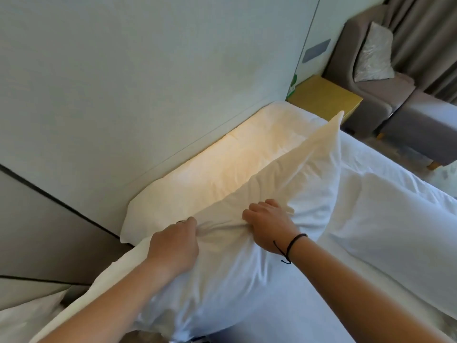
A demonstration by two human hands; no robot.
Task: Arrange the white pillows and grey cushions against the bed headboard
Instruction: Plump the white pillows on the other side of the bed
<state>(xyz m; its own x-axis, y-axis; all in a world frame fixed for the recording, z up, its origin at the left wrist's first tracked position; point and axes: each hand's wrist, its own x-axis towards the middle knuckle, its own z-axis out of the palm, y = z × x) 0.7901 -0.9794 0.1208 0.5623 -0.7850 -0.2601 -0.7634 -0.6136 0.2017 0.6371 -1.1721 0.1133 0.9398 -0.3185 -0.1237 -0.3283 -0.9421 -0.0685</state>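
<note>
White front pillow (pixel 247 243): we grip its top edge with left hand (pixel 176 243) and right hand (pixel 268 226), fingers curled into fabric, standing it against the rear pillow (pixel 222 164) at the headboard (pixel 123 82).

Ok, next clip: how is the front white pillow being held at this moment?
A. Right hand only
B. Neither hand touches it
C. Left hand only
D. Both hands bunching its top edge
D: the left hand and the right hand each have a grip on bunched fabric at the top edge of the front white pillow, which stands in front of a second pillow lying along the headboard.
</note>
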